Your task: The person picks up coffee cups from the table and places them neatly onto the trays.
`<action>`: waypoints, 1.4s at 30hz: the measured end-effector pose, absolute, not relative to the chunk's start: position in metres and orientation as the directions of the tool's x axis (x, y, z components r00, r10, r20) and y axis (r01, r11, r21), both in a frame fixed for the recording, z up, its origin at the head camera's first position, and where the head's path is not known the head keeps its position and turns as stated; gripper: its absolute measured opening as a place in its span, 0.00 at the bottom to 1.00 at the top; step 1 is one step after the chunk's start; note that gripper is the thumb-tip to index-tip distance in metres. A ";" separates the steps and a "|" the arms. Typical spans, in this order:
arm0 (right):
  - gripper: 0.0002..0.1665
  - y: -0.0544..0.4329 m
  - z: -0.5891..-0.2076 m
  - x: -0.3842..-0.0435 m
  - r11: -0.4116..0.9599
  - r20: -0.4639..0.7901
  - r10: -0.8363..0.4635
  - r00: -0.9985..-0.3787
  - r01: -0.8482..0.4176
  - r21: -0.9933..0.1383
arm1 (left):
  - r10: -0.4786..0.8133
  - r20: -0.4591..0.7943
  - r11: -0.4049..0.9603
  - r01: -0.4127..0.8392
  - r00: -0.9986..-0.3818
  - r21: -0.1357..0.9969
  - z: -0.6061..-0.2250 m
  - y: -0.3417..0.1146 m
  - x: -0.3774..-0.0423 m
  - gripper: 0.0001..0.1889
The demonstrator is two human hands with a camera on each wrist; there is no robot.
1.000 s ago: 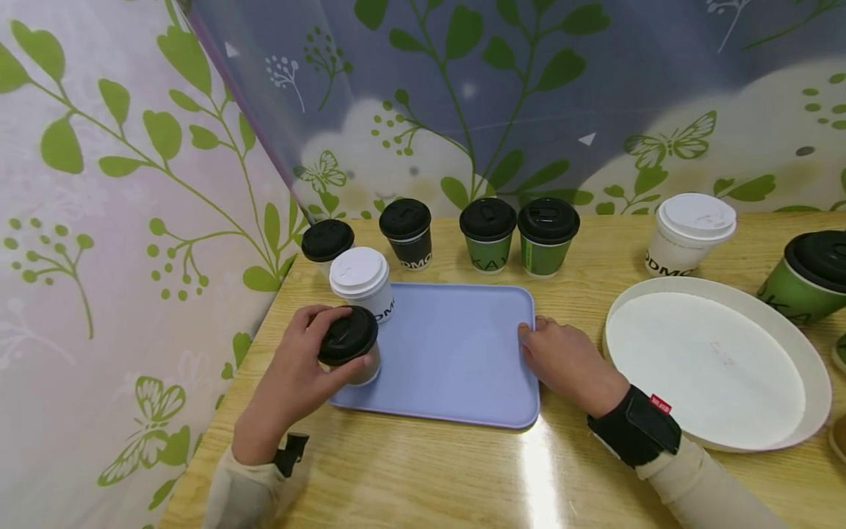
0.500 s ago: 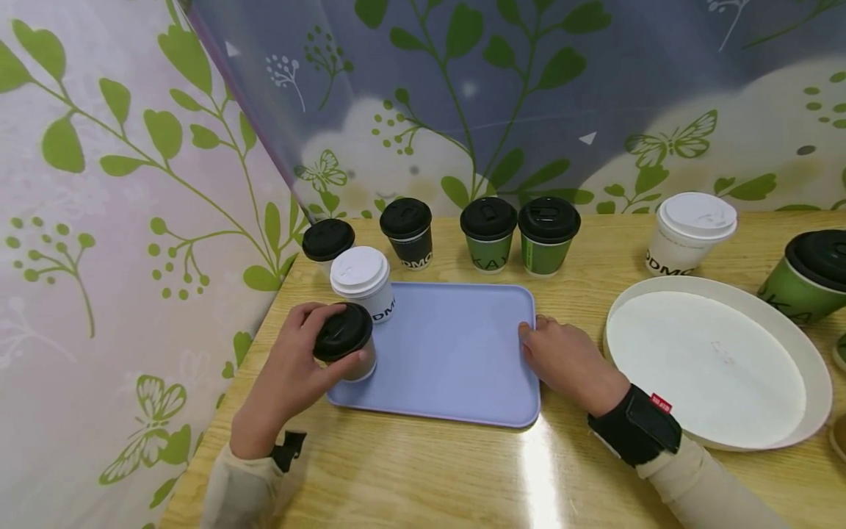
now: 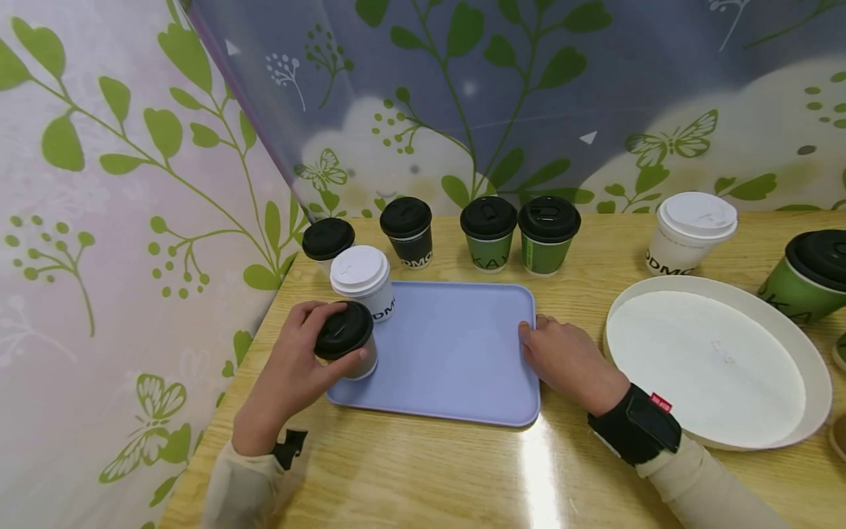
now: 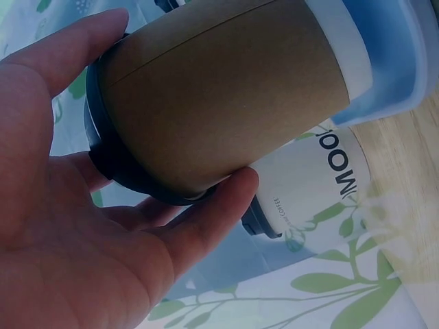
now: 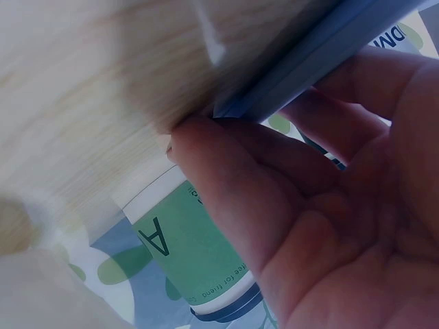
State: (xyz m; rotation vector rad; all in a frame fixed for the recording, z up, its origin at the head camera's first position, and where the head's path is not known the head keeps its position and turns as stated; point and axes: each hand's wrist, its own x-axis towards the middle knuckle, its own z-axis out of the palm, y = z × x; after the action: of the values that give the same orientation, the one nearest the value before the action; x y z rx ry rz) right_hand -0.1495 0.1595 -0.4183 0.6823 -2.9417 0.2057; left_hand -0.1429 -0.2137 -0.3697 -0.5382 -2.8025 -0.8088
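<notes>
Tray is lying flat on the table, its long axis running left to right and its short ends facing the person's two sides. The left hand is gripping the brown cup round its black lid and upper wall, thumb on the near side. That cup is sitting at the tray's near left corner, its long axis standing close to upright, lid pointing up; the views are leaving unsettled whether its base is touching the tray. The right hand is pinching the tray's right edge, about midway along that end. A white cup is standing upright at the tray's far left corner, just beyond the brown one. Past the tray's far side, a pale cup, a dark cup and two green cups are standing in order from left to right, their black lids pointing up. A round dish is lying to the tray's right, apart from it. Patterned cloth is hanging beyond the tray and to its left.
</notes>
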 end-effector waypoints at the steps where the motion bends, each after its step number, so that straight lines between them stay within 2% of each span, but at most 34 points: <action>1: 0.08 0.159 -0.418 -0.150 0.889 0.141 -0.429 -0.892 -0.445 -0.106 | 0.292 0.263 0.788 0.387 -0.920 0.479 -0.370 -0.214 -0.143 0.38; 42: 0.12 0.159 -0.419 -0.151 0.897 0.109 -0.422 -0.900 -0.432 -0.094 | 0.312 0.273 0.778 0.409 -0.910 0.477 -0.376 -0.214 -0.144 0.38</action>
State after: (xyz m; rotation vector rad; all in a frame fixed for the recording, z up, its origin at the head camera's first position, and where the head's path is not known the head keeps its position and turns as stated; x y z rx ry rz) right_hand -0.1509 0.1590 -0.4187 0.6712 -2.9757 0.1780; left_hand -0.1441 -0.2142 -0.3763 -0.5711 -2.7913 -0.8110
